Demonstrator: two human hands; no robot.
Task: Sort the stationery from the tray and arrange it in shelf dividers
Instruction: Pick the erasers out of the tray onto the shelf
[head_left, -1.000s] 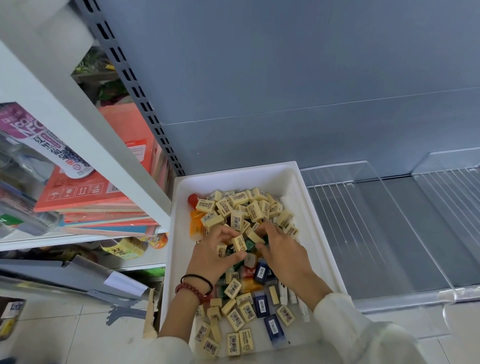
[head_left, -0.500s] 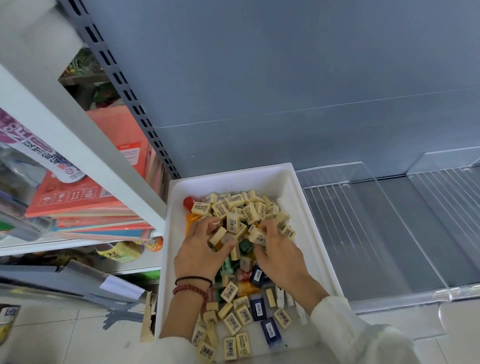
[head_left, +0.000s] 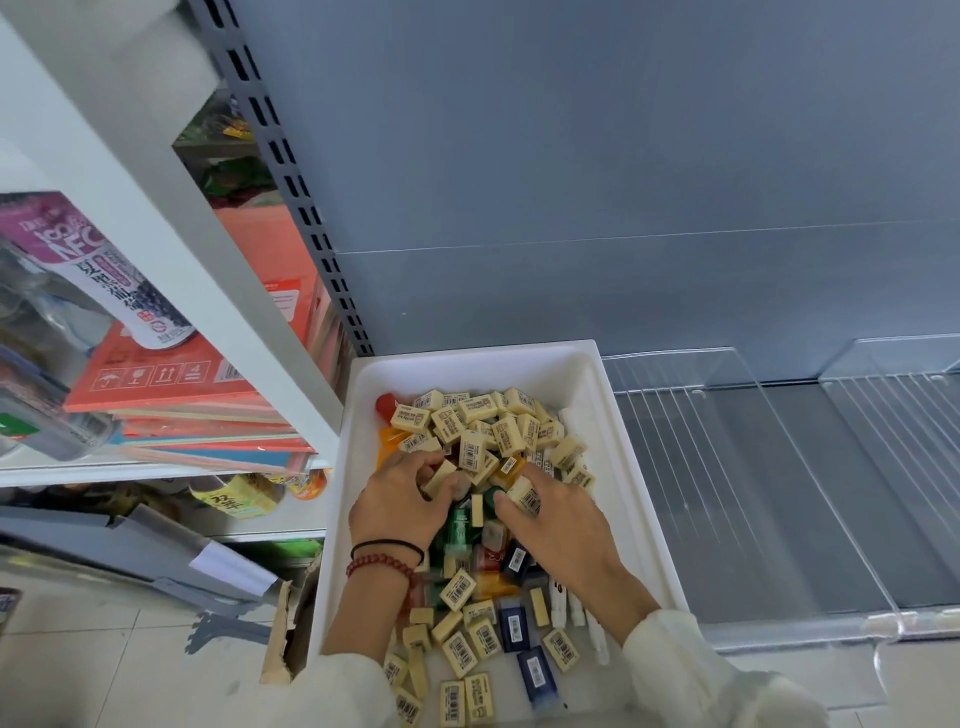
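A white tray holds a heap of cream erasers with barcode labels, plus dark blue boxes, green, orange and red items and white sticks. Both hands are inside the tray at the heap's near side. My left hand, with a black band and red beads on its wrist, curls its fingers round a cream eraser. My right hand pinches another cream eraser between thumb and fingers. Clear shelf dividers stand on the shelf to the right of the tray.
The grey shelf to the right has bare compartments between the dividers and a clear front lip. On the left, a white shelving unit carries stacked orange boxes and bottles. A cardboard piece and grey metal parts lie on the tiled floor.
Both hands moved slightly toward the near side of the heap and closed on erasers; several erasers in the pile shifted. The view tilted a little.
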